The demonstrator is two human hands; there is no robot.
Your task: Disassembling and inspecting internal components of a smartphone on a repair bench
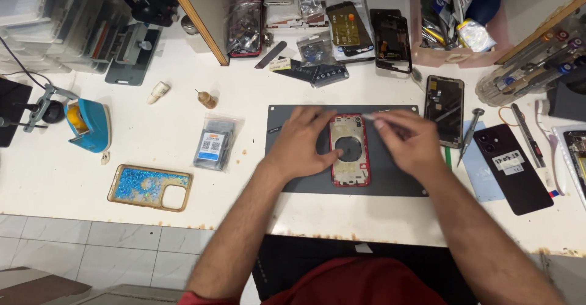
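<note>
A red phone frame, opened with its inner parts showing, lies on a dark grey work mat in the middle of the white bench. My left hand rests flat on the mat and presses against the frame's left edge. My right hand hovers over the frame's upper right corner and pinches a thin metal tool, likely tweezers, whose tip points left above the frame.
A phone screen, a screwdriver and a black phone back lie right of the mat. A glittery blue case, a bagged part and a blue tape dispenser sit left. Spare parts and a tool tray crowd the back.
</note>
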